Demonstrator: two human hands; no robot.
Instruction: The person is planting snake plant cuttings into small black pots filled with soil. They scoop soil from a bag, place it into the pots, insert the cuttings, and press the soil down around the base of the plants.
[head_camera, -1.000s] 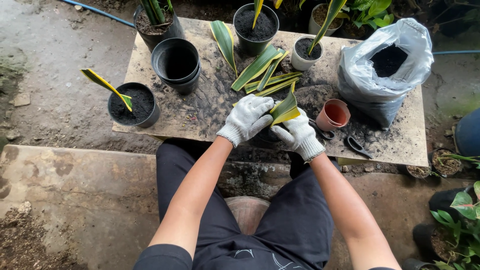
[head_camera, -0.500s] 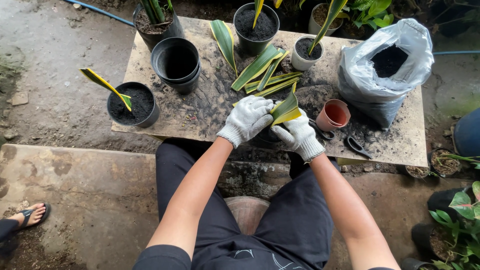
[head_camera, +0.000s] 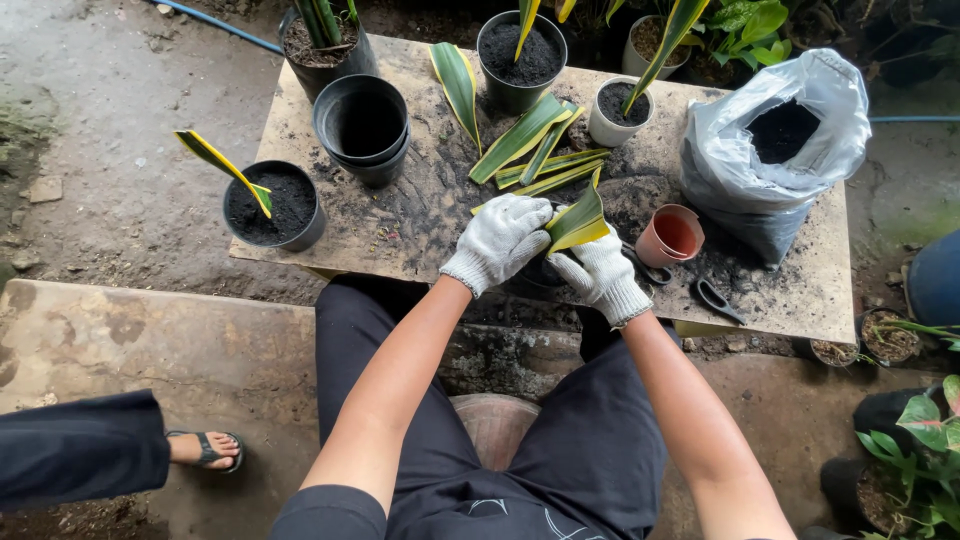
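Stepping in at the lower left, another person's sandalled foot (head_camera: 205, 449) has come closer; the work is unaffected. Both gloved hands stay closed together, left hand (head_camera: 503, 240) and right hand (head_camera: 600, 270) clamped on the yellow-edged leaf cutting (head_camera: 580, 218) above the soil-strewn board (head_camera: 420, 215).

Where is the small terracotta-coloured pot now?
In the head view, the small terracotta-coloured pot lies tipped on the board, right of the right hand and just before the grey soil bag.

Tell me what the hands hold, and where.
Both gloved hands, left and right, grip a yellow-edged green leaf cutting near its lower end.
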